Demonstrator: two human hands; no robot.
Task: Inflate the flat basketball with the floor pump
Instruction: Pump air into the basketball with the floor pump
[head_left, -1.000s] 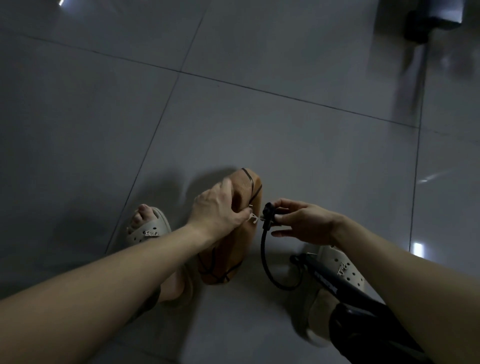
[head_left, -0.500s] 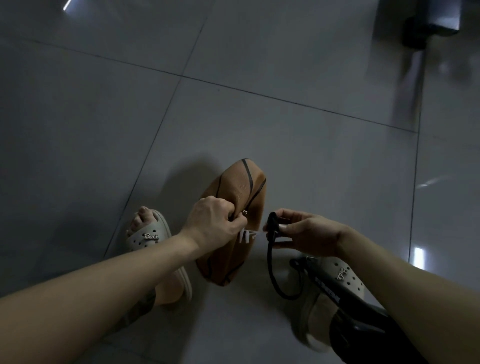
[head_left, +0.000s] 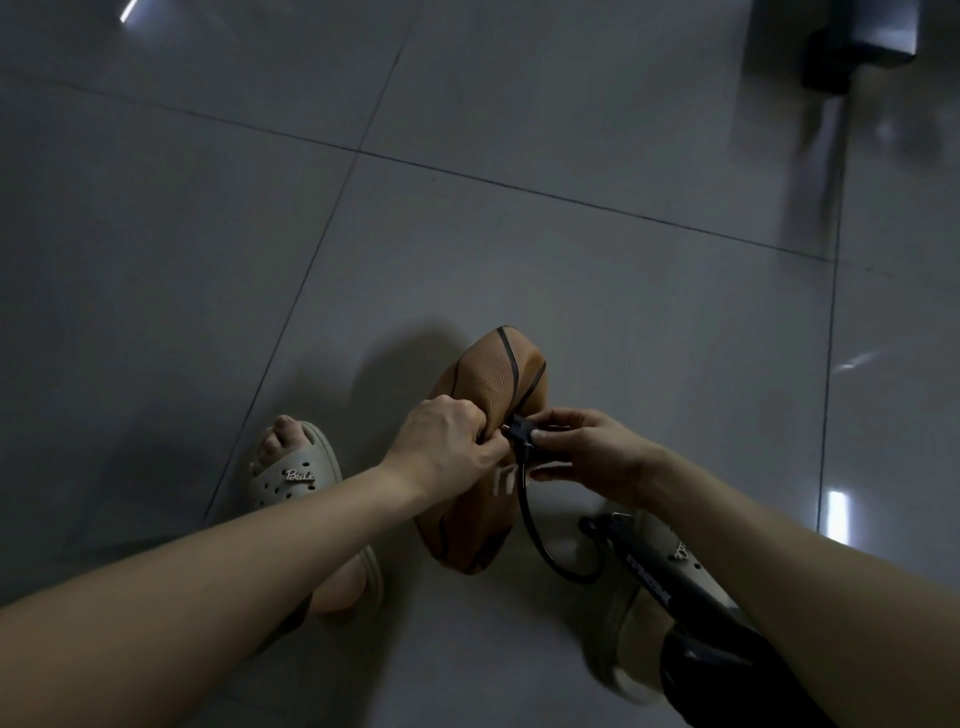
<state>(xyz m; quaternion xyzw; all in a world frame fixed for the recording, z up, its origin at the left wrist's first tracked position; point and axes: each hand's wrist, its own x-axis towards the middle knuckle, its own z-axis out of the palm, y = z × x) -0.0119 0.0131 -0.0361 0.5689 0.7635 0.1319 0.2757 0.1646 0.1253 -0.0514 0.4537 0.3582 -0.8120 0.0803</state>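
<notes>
— We've got the basketball (head_left: 488, 389) low at 6 o'clock, standing on edge on the floor (head_left: 467, 234) between our left sandal (head_left: 291, 478) and right sandal (head_left: 685, 558). Its long axis runs from 6 up towards 12, the top leaning slightly to 1.

— And it's flat: caved in, orange-brown pebbled skin, black seams, white lettering.

— Our left hand (head_left: 441, 441) has its fingers curled, pinching the ball's skin.

— Our right hand (head_left: 587, 452) pinches the black hose head (head_left: 519, 431) against the ball. The hose (head_left: 535, 525) loops down to the floor pump (head_left: 670, 582), lying at 5 o'clock.
</notes>
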